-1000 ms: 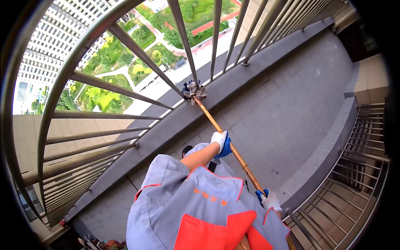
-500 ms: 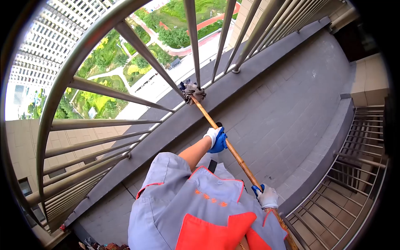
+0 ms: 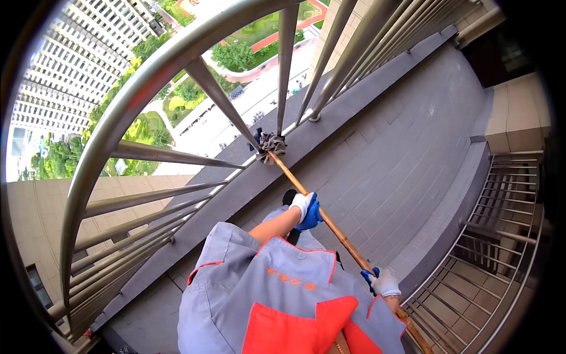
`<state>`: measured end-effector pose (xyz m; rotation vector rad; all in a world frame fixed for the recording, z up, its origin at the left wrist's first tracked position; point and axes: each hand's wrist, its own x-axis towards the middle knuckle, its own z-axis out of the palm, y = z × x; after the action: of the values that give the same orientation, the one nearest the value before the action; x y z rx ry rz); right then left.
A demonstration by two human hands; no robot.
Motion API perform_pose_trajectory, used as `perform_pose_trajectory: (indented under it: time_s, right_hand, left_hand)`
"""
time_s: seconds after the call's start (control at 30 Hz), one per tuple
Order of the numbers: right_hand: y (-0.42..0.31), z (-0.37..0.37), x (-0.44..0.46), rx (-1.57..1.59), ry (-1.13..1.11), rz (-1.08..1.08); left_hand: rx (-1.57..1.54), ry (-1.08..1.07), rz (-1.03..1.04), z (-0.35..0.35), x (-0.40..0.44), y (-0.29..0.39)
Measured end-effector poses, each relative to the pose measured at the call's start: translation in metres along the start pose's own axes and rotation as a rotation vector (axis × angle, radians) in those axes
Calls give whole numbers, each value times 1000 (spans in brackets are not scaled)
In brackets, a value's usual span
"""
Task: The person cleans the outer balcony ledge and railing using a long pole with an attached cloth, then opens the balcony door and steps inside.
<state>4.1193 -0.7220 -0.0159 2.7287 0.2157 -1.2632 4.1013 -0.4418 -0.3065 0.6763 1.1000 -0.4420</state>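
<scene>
A mop with a long wooden handle (image 3: 340, 235) slants across the view from lower right to upper left. Its grey cloth mop head (image 3: 272, 147) presses against the foot of the railing, between two bars. My left hand (image 3: 308, 211), in a white and blue work glove, is wrapped round the middle of the handle. Lower down, my right hand (image 3: 383, 281), gloved the same way, is closed round the handle near my body. The handle's rear end passes by my right sleeve and out of view at the bottom.
A metal railing (image 3: 285, 71) with a thick curved top rail runs along a low grey ledge (image 3: 330, 127). Beyond it lies a long drop to greenery and buildings. Grey tiles (image 3: 389, 159) cover the floor. Another railing (image 3: 501, 236) stands at the right, beside a tiled wall (image 3: 519, 115).
The mop head sits slightly lower in the view, still at the railing's foot. Both hands keep their hold on the handle and appear a little lower. My view has shifted, and a dark shoe now shows.
</scene>
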Motion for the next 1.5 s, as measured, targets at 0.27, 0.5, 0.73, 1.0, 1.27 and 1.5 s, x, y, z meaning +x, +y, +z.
perform_pose_trajectory:
  time_s: [0.27,0.5,0.73,1.0,1.27,1.5]
  right_hand:
    - [51,-67,-67,290,20,115]
    - [53,3,38,596,-110,78]
    - [88,-62,34,254,-16,56]
    - [128,-204,97,380,42,20]
    - [144,-315,205,-66,-201,-239]
    - [116,-448,193,-311,-106,-271]
  left_hand:
    - [142,-130,-19,85,-43,-22]
    - [-143,-115,35,57,14,38]
    - [447,291,149,116,21,32]
    - [-234,-19,279,233,-16,129]
    - [-586,-344,140,255,50,142]
    - [-798,-494,133,282,-49,192]
